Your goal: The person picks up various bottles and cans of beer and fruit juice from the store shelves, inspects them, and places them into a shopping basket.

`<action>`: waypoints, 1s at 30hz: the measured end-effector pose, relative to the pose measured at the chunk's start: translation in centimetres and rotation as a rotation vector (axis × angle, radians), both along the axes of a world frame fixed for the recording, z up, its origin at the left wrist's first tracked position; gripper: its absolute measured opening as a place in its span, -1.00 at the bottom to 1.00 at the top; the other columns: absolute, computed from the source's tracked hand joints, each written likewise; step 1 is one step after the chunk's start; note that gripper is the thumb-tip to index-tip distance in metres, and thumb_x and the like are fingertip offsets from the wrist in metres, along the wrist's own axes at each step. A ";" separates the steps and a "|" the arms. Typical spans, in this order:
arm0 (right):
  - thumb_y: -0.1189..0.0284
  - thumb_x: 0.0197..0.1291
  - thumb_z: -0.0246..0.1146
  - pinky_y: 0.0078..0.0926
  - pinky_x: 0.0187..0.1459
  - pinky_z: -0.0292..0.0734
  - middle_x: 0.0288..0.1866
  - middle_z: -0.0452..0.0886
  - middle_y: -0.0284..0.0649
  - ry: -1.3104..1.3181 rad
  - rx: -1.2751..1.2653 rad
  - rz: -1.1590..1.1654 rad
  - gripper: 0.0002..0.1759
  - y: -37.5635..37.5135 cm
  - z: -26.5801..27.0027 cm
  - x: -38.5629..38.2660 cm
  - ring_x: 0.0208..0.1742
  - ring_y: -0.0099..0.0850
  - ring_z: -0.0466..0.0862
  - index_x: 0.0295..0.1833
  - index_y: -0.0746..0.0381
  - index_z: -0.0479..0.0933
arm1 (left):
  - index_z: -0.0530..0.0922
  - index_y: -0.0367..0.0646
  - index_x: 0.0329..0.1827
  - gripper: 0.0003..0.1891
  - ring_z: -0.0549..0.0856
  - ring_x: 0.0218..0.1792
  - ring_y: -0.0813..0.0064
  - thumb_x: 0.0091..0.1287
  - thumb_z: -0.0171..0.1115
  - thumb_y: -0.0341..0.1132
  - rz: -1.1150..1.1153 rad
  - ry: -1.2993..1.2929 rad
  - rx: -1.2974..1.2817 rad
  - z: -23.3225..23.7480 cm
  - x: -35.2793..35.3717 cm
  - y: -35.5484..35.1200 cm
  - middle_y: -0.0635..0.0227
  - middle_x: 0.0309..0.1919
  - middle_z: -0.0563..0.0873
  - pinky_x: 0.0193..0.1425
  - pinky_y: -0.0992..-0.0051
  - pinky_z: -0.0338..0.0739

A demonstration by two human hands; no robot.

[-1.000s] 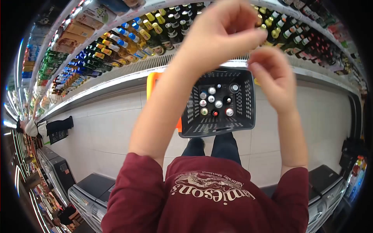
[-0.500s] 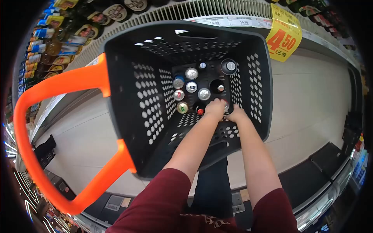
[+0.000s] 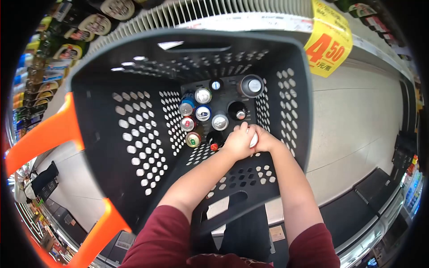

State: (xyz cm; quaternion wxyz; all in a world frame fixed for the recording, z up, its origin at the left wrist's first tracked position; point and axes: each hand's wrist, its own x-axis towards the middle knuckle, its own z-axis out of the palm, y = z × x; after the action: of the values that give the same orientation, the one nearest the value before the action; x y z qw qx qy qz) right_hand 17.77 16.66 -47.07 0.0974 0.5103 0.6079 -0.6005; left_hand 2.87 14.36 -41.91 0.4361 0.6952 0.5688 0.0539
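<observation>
My left hand [image 3: 239,143] and my right hand [image 3: 264,139] meet inside the front right part of a dark shopping basket [image 3: 100,120]. Both are closed around a drink can [image 3: 254,138], of which only a pale round end shows between the fingers. Just left of my left hand stands a dark bottle with a red cap [image 3: 214,146]. A silver-topped can [image 3: 220,122] and another dark bottle [image 3: 237,110] are behind my hands. Several more cans [image 3: 203,113] stand upright toward the basket's left side.
A large grey-capped bottle [image 3: 252,85] and a small bottle with a pale cap [image 3: 216,85] stand at the basket's far end. An orange handle [image 3: 44,134] sticks out left. Beyond are bottle shelves [image 3: 94,24] and a yellow price sign [image 3: 328,42].
My hands have come together around the can, which was mostly hidden by my left hand before. The basket looks larger and sits further left in view; its other cans and bottles keep their arrangement.
</observation>
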 end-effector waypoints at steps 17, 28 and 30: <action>-0.01 -0.12 0.32 -0.44 0.21 0.17 0.21 0.22 -0.22 1.221 0.175 -0.575 0.01 -2.9 63.2 -6.8 0.25 -0.46 0.23 0.32 0.26 -0.02 | 0.13 -0.28 0.24 -0.15 0.50 0.00 0.39 -0.07 0.42 -0.17 0.334 -0.897 0.050 67.3 -7.8 3.1 0.11 -0.05 0.50 0.08 0.41 0.39; -0.19 0.09 -0.11 -0.22 -0.23 0.58 -0.11 0.47 0.16 1.840 -0.585 -0.110 -0.19 -3.0 70.8 -5.1 -0.19 -0.07 0.59 0.15 0.34 0.25 | 0.29 -0.25 0.07 -0.36 0.59 -0.15 0.44 -0.04 0.36 -0.17 0.078 -1.422 0.068 73.5 -2.3 1.7 0.18 -0.16 0.54 -0.09 0.42 0.53; -0.10 0.13 -0.03 -0.15 -0.11 0.52 -0.07 0.46 0.06 1.657 -0.294 -0.348 -0.25 -1.5 71.5 -1.6 -0.12 -0.13 0.57 0.19 0.34 0.18 | 0.31 -0.22 0.03 -0.40 0.60 -0.19 0.46 -0.05 0.38 -0.24 0.332 -1.217 0.248 76.5 0.0 0.9 0.20 -0.19 0.54 -0.15 0.48 0.54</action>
State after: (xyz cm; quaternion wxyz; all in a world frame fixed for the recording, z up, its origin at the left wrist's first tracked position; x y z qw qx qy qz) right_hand 16.19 15.12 24.41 -0.4064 -0.0248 0.3119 -0.8584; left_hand 2.89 15.23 34.63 0.5833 0.4883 0.3089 0.5709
